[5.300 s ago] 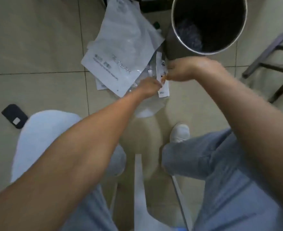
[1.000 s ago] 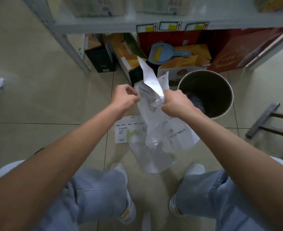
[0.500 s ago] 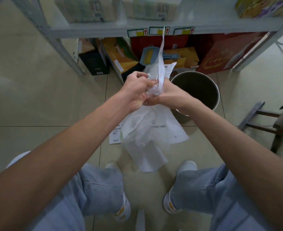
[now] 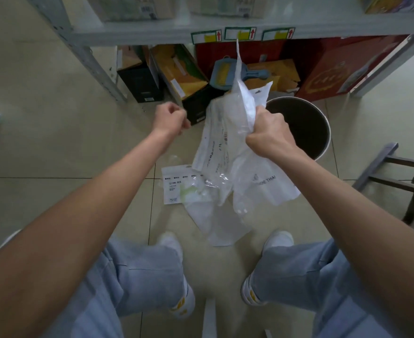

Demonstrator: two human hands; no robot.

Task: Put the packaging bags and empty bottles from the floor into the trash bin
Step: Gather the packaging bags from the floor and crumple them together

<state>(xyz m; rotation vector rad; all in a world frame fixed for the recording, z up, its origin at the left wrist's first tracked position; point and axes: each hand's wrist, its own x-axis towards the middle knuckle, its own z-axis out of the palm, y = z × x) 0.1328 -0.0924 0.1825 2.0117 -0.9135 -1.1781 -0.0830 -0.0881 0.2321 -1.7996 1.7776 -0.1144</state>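
Well, from my remote seat I read the scene from the left: pale floor tiles (image 4: 42, 142), then the grey leg of a metal shelf unit (image 4: 89, 62), with a black box (image 4: 140, 79) and a yellow-and-green carton (image 4: 179, 71) tucked under it. What either box contains I cannot tell.

My left hand (image 4: 169, 119) is held up in the air, curled into a loose fist with nothing visibly in it, apart from the plastic. Below it on the floor lies a flat white packaging bag (image 4: 176, 185) with printed labels, partly overlapped by clear film.

My right hand (image 4: 265, 135) is clenched tight around a bunch of packaging bags (image 4: 225, 142), clear and white ones gathered together; their tops stick up above the fist and the rest hangs down in front of my legs. One of them carries grey lettering. The bunch is held just left of the trash bin (image 4: 323, 118), not over its mouth.

That bin is round with a pale rim and a dark inside; I can make out no contents in the dark. Behind it a blue dustpan (image 4: 225, 71) rests on yellow cartons, beside a red box (image 4: 335, 74). At far right stands a wooden stool frame (image 4: 396, 167).
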